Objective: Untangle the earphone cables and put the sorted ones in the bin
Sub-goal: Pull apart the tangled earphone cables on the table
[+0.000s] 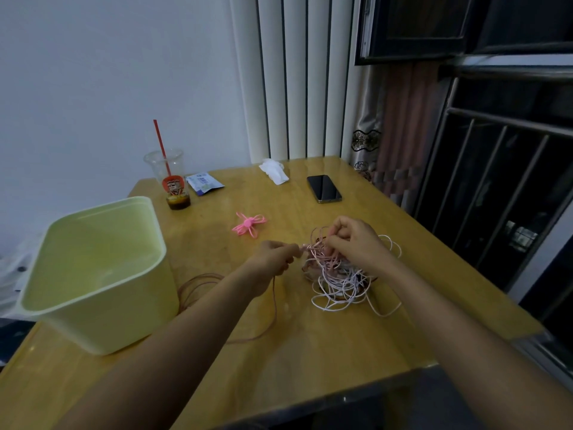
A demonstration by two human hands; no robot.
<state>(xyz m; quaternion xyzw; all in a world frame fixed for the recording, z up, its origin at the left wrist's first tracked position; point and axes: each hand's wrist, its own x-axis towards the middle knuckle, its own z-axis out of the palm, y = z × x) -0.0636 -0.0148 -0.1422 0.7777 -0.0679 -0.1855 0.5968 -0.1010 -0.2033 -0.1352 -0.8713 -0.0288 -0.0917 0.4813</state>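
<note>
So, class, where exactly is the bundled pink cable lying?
In the head view the bundled pink cable lies mid-table, just beyond the left hand, between the cup and the tangle, right of the bin.

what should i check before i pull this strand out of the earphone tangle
1. Left hand pinches one strand: ok.
2. Right hand pinches into the tangle: ok.
3. Strand free of the tangle: not ok, it runs into the pile.
4. Which loop traps it: cannot tell.
5. Bin upright, open, beside the left arm: ok.
6. Drink cup apart from the cables: ok.
</note>
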